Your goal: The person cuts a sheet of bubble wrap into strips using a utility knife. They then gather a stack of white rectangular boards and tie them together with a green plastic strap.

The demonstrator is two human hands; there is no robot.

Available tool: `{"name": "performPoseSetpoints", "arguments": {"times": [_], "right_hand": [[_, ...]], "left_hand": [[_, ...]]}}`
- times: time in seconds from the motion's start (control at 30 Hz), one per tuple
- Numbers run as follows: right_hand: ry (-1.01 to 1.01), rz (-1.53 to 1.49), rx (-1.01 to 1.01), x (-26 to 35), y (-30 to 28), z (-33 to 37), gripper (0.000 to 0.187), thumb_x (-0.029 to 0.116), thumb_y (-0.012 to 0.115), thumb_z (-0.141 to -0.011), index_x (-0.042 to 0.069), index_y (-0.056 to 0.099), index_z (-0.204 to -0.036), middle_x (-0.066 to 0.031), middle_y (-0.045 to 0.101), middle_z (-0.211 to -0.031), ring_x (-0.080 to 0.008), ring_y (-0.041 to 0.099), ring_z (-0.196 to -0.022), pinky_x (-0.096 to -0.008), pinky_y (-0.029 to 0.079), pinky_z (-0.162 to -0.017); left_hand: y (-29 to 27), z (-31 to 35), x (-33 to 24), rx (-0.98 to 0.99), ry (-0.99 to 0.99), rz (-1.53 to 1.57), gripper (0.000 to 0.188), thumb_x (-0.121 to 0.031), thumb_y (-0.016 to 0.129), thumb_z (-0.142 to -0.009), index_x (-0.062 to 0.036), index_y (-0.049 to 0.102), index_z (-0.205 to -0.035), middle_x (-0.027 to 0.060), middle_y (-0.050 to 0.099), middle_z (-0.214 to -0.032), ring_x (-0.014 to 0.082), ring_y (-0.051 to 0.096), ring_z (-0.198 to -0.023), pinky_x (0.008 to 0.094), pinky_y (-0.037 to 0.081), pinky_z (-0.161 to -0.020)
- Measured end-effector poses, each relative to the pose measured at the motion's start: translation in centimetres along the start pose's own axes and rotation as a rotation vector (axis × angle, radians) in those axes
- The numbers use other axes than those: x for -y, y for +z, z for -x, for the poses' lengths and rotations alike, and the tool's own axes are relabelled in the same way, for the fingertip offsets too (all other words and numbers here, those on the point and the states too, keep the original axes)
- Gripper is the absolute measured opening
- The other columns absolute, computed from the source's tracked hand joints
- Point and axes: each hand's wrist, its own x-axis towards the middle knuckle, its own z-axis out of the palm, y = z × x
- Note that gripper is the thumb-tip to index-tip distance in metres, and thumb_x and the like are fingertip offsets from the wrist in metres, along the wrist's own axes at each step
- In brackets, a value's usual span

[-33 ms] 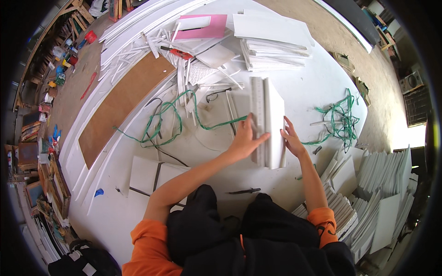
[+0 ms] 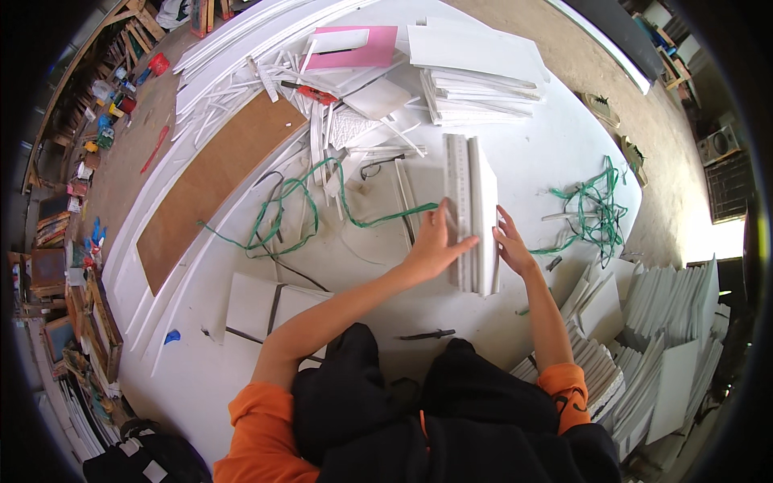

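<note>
A small stack of white boards (image 2: 485, 217) stands on edge between my two hands, over the middle of the white work surface (image 2: 378, 302). My left hand (image 2: 437, 248) is closed on the stack's left side, its thumb lying across the board edges. My right hand (image 2: 513, 245) presses its fingers against the right face. From beside my left fingers a green plastic strap (image 2: 378, 220) trails away in loose loops to the left; whether those fingers hold its end cannot be made out.
Several white board stacks (image 2: 483, 92) lie at the far side, and more (image 2: 672, 306) stand at the lower right. A brown panel (image 2: 217, 189), white offcut strips and a red cutter (image 2: 316, 95) are at the left. Tangled green strap (image 2: 597, 211) lies to the right.
The stack has shifted slightly right and turned a little, showing more of its board edges. My left hand has moved right with it; the right hand has barely moved.
</note>
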Motion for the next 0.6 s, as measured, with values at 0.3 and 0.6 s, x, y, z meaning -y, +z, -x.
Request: {"name": "performPoseSetpoints", "arguments": {"times": [0.3,0.6], "right_hand": [[0.028,-0.051,0.012,-1.2,-1.6,-0.4,0.066,0.031,0.053,-0.083,0.017,0.014,-0.134,-0.0119,0.023,-0.134,-0.0277,0.027,-0.121,-0.0481,0.029,-0.094],[-0.285,0.704,-0.326,-0.5,6.5,-1.5,0.079,0.024,0.068,-0.07,0.011,0.018,-0.13,-0.0224,0.027,-0.12,-0.0351,0.038,-0.108,-0.0393,0.038,-0.087]], "left_hand": [[0.8,-0.4,-0.5,0.001,0.122,-0.028,0.09,-0.038,0.066,-0.071,0.0001,0.011,-0.132,0.0236,0.03,-0.114,0.0318,0.042,-0.099,0.0386,0.037,-0.086],[-2.9,0.3,11.0,0.046,-0.243,0.062,0.084,-0.052,0.051,-0.076,0.0105,0.022,-0.124,0.0333,0.026,-0.122,0.0415,0.031,-0.113,0.0414,0.028,-0.094]]}}
